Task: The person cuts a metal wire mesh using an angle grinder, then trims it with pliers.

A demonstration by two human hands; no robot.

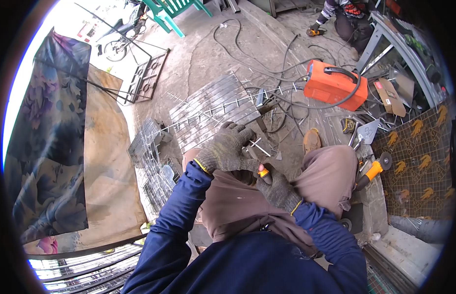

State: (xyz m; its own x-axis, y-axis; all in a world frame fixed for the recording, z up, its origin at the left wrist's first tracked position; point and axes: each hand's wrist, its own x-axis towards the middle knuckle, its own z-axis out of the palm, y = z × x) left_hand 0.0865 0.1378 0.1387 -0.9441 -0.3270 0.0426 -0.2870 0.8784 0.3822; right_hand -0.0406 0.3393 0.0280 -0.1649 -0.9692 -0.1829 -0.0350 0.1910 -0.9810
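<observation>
My left hand (pixel 225 149), in a grey knit glove with a yellow edge, hangs over the near side of a slatted metal work surface (pixel 181 120). Its fingers bend loosely and the thumb stands apart, reaching toward my right hand (pixel 278 190). That hand, gloved alike, is closed in front of my lap. A small yellow piece with a pinkish tip (pixel 263 171) shows at its fingers; I cannot make out what it is. Thin rods with short crosspieces (pixel 208 113) cross on the slats. One rod end (pixel 260 145) shows just past my left fingers.
An orange welding machine (pixel 331 85) with trailing cables stands ahead right. An angle grinder (pixel 374 170) lies by my right knee, near a tape measure (pixel 348 126). A metal lattice (pixel 152 169) is at left. Another person's gloved hand (pixel 313 30) holds a yellow tool at back right.
</observation>
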